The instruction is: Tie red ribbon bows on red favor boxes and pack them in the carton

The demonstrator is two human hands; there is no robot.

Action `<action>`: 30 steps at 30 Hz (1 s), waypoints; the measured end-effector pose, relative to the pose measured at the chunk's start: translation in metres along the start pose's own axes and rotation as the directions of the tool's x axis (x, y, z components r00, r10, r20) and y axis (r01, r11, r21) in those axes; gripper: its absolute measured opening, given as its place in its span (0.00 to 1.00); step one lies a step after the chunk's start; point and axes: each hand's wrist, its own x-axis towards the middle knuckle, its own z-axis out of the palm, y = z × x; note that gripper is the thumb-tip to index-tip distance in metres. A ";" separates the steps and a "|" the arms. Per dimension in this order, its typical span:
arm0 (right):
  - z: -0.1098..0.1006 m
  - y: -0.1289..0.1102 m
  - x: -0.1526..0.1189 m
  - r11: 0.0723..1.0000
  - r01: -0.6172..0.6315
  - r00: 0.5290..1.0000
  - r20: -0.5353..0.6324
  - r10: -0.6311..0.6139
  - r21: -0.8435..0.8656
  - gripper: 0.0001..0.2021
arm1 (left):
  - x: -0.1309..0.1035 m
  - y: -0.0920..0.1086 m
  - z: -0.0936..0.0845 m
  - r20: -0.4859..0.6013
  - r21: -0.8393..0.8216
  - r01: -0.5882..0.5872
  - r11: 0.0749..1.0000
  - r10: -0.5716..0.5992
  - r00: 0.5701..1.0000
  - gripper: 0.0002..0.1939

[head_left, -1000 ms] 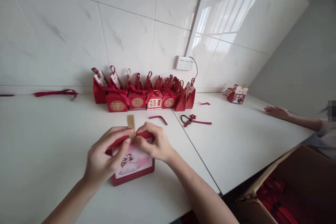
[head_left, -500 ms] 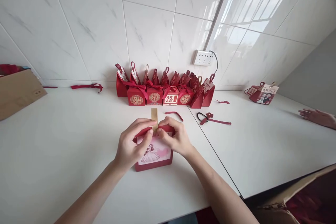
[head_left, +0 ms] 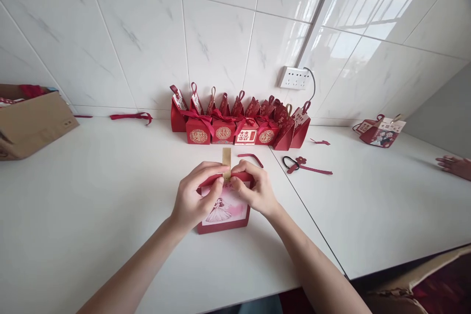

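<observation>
A red gift box [head_left: 224, 227] with a pink panel of a figure in a gown stands upright on the white table. Both hands close on its top edge. My left hand [head_left: 198, 194] pinches the left part, thumb in front and fingers behind. On the right part, my right hand [head_left: 255, 189] pinches in the same way. Between the fingertips a gold strip [head_left: 226, 157] sticks up from the box's top. Whether the strip is fastened there is hidden by the fingers. Just behind lies a short dark-red strip [head_left: 250, 159].
Several finished-looking red boxes [head_left: 198, 136] line the wall below a socket strip [head_left: 295, 78]. A black hair tie [head_left: 289, 162] and red strips lie to the right. Cardboard boxes [head_left: 40, 127] stand left and lower right. Another person's hand [head_left: 454, 164] rests at the far right.
The view has shifted slightly, so everything sits a little further right. Both hands keep their pinch on the box top, and the gold strip stands as before.
</observation>
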 end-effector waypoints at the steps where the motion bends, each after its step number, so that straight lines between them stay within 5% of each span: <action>1: 0.000 0.000 0.000 1.000 -0.001 1.000 -0.003 0.001 0.001 0.03 | 0.000 0.000 0.000 0.001 -0.001 -0.002 1.000 0.002 1.000 0.10; 30: 0.001 0.001 0.000 1.000 0.004 1.000 -0.011 -0.004 0.020 0.04 | -0.001 -0.002 0.000 0.006 0.004 -0.001 1.000 0.001 1.000 0.09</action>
